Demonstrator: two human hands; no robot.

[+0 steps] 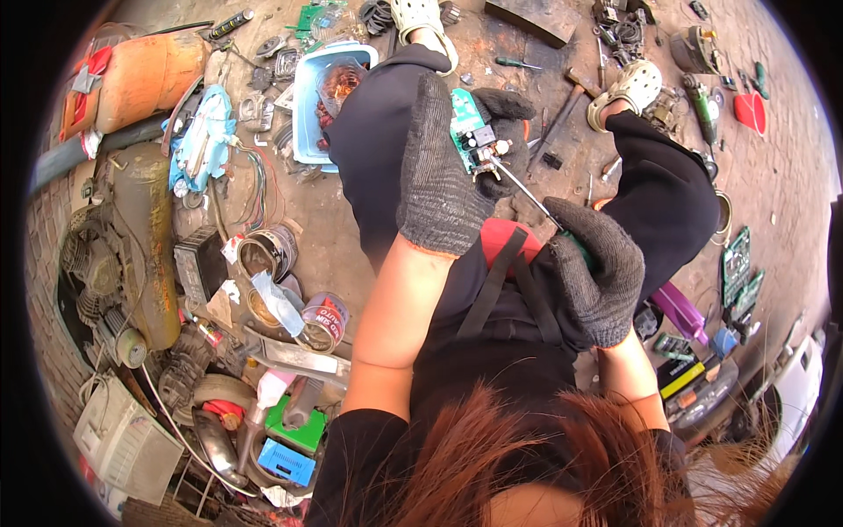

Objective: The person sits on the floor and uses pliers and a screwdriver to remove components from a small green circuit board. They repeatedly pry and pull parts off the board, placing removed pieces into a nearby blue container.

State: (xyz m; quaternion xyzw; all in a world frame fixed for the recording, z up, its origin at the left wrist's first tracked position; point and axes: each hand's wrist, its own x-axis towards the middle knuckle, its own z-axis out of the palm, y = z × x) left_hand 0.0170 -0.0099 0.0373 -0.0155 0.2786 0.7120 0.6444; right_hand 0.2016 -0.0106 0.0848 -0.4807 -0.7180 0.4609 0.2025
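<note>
My left hand [443, 171], in a dark grey knitted glove, is closed on a small green circuit board [465, 123] with several components on it. The board is held up over the space between my knees. In my gloved right hand [597, 268] is a screwdriver [524, 189]; its green handle lies mostly hidden in the palm. The thin metal shaft points up and left, and its tip meets the components at the board's lower edge. Whether the tip touches or pries a part is too small to tell.
A light blue basin [309, 105] stands beside my left knee. On the ground ahead lie a hammer [575, 88] and another screwdriver [518, 63]. Open cans [325, 321] and scrap parts crowd the left; an angle grinder [702, 110] and more circuit boards [736, 263] lie right.
</note>
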